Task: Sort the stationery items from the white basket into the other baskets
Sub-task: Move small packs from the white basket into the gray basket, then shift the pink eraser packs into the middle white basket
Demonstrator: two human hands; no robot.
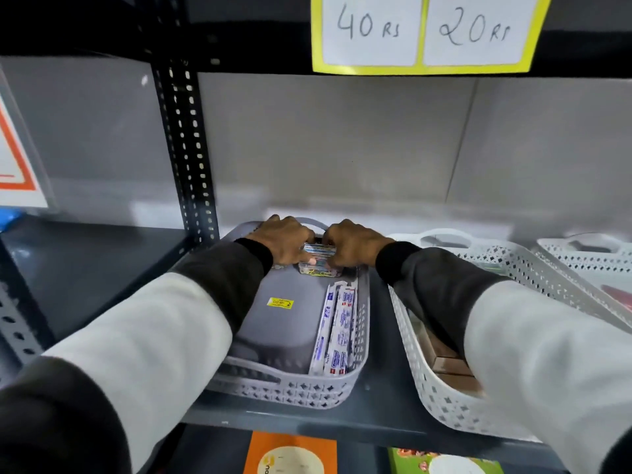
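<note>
Head view. Both hands work at the far end of the grey basket (355,378) on the shelf (372,419). The left hand (285,242) and right hand (352,246) are curled closed around small clear boxes of paper clips (319,265), apparently seating a stack against the back wall to keep it tidy. Wrapped packets (337,331) stand along the right wall, leaving the floor free. A yellow sticker (280,302) on that floor is unreadable. The white basket (427,381) sits just beside, to the right, holding brown boxes (448,366). Price labels (422,29) above read "40 Rs" and "20 Rs".
</note>
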